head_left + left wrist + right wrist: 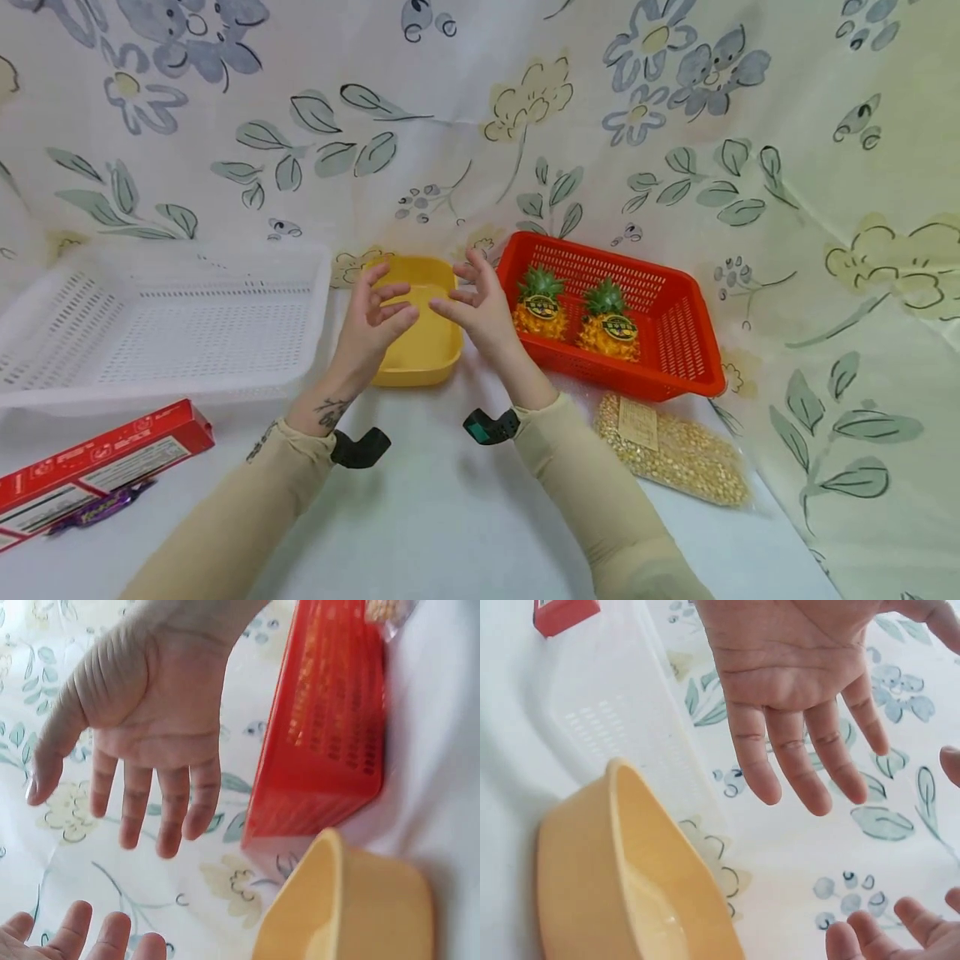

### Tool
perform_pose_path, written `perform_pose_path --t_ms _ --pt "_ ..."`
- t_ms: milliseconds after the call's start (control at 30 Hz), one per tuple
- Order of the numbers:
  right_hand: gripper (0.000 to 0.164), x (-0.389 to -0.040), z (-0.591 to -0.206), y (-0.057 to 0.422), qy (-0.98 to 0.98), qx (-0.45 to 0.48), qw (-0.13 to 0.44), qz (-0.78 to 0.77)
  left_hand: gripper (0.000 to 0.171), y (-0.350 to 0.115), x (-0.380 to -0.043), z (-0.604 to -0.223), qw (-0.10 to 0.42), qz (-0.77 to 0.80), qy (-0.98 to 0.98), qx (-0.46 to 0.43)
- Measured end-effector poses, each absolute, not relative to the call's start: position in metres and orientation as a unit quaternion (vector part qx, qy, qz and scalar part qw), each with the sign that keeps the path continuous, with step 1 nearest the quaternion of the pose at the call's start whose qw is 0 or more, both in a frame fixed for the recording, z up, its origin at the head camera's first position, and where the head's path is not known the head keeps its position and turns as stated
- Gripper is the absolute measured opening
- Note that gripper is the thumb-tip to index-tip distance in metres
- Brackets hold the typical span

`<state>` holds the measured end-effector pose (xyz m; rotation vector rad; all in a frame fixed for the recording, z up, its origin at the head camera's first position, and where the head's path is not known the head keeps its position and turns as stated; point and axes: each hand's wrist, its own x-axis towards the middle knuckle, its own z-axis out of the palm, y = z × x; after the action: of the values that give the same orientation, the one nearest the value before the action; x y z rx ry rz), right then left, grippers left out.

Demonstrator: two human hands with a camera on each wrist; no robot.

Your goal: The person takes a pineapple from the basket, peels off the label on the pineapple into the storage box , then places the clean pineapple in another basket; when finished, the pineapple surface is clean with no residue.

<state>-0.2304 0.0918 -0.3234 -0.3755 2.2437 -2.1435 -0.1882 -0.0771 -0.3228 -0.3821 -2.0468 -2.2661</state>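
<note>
Near the far edge of the white table (pixel 438 492): a yellow, rounded-rectangular plastic tub (pixel 417 343), between and below the hands.
Left hand (pixel 372 318): raised by the tub's left side, fingers loosely bent.
Right hand (pixel 483 310): raised by its right side, fingers spread, apart from the left.
Flanking the tub: white perforated plastic basket (pixel 206 342) toward the left edge; red perforated plastic basket (pixel 678 333) holding two pineapples (pixel 609 327).

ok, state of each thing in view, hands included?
left hand: fingers apart, holding nothing
right hand: fingers apart, holding nothing
yellow tub: upright, uncovered
red basket: upright, uncovered
two pineapples: in red basket, crowns on
white basket: upright, uncovered
red box: lying flat
purple-wrapped bar: lying beside box
kernel bag: lying flat, seal unclear
</note>
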Motion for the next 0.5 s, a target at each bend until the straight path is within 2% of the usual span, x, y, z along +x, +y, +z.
perform_pose_path --t_ms 500 --pt "0.074 -0.196 -0.342 0.094 0.690 -0.106 0.016 -0.716 0.058 -0.075 -0.137 -0.353 0.049 -0.736 -0.669 -0.091"
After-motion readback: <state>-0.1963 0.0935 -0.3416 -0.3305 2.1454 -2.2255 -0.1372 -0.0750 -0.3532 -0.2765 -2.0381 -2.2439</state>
